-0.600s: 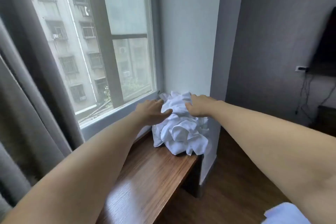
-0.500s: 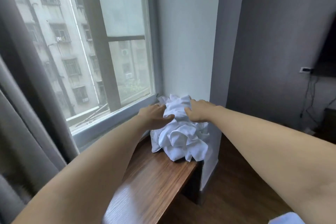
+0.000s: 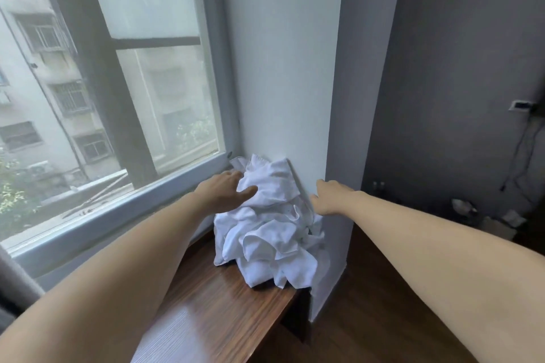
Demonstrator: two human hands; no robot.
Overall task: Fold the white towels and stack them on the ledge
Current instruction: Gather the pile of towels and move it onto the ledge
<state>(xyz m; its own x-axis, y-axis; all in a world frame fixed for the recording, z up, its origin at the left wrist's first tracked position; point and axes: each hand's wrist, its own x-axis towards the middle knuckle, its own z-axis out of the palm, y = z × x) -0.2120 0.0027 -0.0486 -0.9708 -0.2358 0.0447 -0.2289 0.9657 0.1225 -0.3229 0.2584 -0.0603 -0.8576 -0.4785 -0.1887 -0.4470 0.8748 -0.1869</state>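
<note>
Towels (image 3: 265,227), white and crumpled into one loose heap, sit at the far end of the ledge (image 3: 218,312), pushed into the corner where the window (image 3: 118,97) meets the white wall (image 3: 283,68). Largest near the heap is that window, just to its left; the wall stands directly behind it, touching the cloth. The wooden ledge runs from under the heap toward the camera. Both bare arms reach for the heap. On the heap's upper left the left hand (image 3: 224,191) grasps the top towel, thumb laid across the cloth. At the heap's upper right the right hand (image 3: 327,197) is released (fingers extended toward the wall), at the cloth's edge.
</note>
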